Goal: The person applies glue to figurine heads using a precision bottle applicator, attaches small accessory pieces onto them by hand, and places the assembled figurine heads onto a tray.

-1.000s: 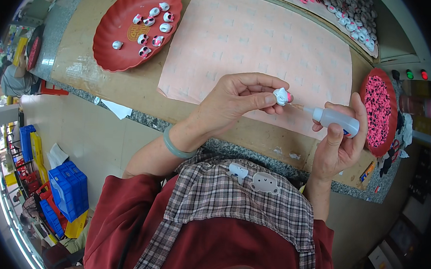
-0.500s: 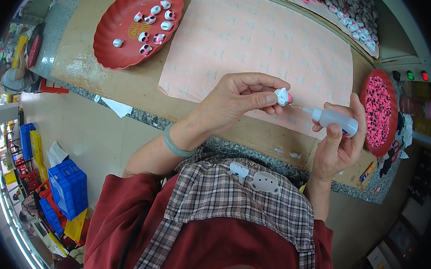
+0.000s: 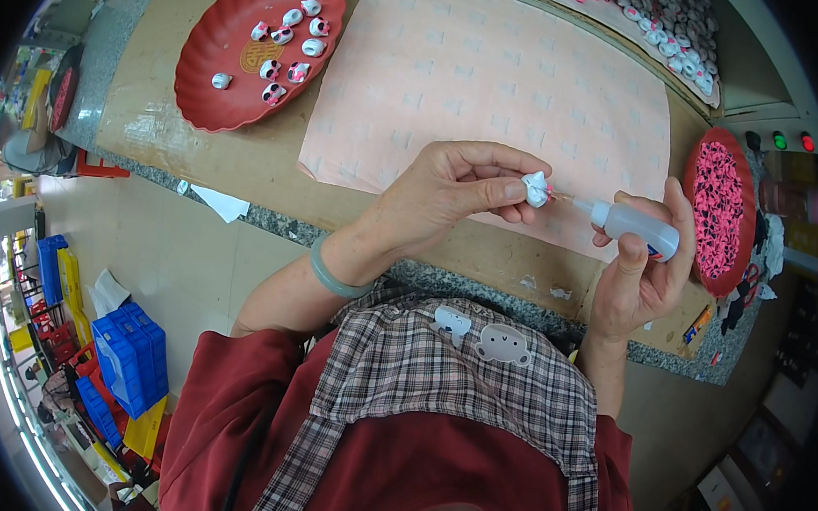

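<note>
Between the thumb and fingers of my left hand [image 3: 465, 184] is a small white cat-like figurine head [image 3: 534, 188] with a bit of pink on its right side. My right hand [image 3: 647, 261] is wrapped round a clear squeeze bottle [image 3: 637, 230] tipped on its side. The bottle's thin nozzle points left and meets or nearly meets the pink part; I cannot tell which. Both hands are above the near edge of a pink patterned sheet [image 3: 494, 83]. At the far left, a red scalloped plate [image 3: 200, 65] bears several similar white, pink and black heads.
A red dish [image 3: 745, 248] heaped with small pink-and-black pieces [image 3: 717, 209] stands at the right. Behind the sheet is a tray of white and grey pieces [image 3: 684, 47]. Scissors [image 3: 752, 281] and a small tube [image 3: 697, 325] lie at the right edge. Blue crates [image 3: 131, 360] are on the floor.
The figurine head has turned slightly in my left fingers, so less pink shows. The bottle and my right hand have hardly moved.
</note>
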The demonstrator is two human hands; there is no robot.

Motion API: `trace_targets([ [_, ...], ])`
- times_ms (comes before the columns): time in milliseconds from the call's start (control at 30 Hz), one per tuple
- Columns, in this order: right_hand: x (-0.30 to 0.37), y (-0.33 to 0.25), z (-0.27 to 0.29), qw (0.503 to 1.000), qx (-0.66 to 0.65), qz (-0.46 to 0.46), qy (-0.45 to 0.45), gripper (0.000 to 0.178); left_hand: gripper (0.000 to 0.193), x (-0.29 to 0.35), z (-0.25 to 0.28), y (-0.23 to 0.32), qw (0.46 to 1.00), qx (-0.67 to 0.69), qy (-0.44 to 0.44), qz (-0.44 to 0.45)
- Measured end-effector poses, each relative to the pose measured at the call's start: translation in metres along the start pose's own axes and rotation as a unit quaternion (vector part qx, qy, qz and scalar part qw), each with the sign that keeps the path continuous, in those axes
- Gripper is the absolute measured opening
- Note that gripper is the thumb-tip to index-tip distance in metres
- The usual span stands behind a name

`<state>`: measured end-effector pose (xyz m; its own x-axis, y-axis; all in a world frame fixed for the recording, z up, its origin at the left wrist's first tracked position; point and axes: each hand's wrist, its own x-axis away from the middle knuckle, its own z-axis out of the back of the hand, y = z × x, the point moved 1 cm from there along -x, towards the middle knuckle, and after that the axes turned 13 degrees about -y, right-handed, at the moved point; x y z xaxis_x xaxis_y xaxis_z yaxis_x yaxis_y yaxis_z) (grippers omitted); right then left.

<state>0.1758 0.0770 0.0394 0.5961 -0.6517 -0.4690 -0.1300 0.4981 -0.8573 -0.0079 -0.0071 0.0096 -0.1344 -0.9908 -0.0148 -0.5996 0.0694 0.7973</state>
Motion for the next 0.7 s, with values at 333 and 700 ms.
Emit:
trace_targets([
  [333, 0.009, 0.001, 0.002, 0.995, 0.084, 0.048, 0.000, 0.054, 0.026, 0.000, 0.002, -0.003, 0.998, 0.066, -0.006, -0.010],
  [700, 0.014, -0.001, 0.001, 0.989, 0.131, 0.068, -0.010, 0.056, 0.024, 0.000, 0.002, 0.000, 0.998, 0.067, 0.004, -0.015],
])
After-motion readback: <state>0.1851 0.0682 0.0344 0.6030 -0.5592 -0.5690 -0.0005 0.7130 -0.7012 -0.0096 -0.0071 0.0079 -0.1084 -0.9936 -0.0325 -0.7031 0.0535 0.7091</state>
